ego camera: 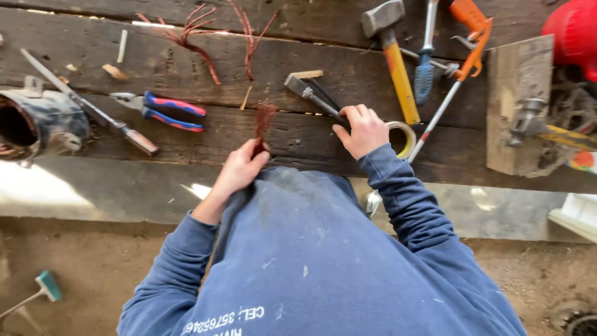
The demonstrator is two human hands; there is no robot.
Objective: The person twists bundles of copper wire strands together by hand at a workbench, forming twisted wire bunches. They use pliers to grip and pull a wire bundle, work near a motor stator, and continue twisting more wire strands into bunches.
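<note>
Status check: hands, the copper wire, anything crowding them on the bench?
Left hand shut on copper wire bundle, strands up. Right hand on dark metal tool. Tape roll and yellow-handled hammer close by.

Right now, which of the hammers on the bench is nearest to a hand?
The small grey-headed hammer: its dark handle runs right under the right hand. The yellow-handled hammer lies further off, and a third hammer rests on the wooden block.

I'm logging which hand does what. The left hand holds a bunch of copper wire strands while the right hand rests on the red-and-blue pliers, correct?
Not quite. The right hand rests on a dark metal tool, not the red-and-blue pliers, which lie untouched farther left. The left hand does hold the copper wire strands, per the head view.
</note>
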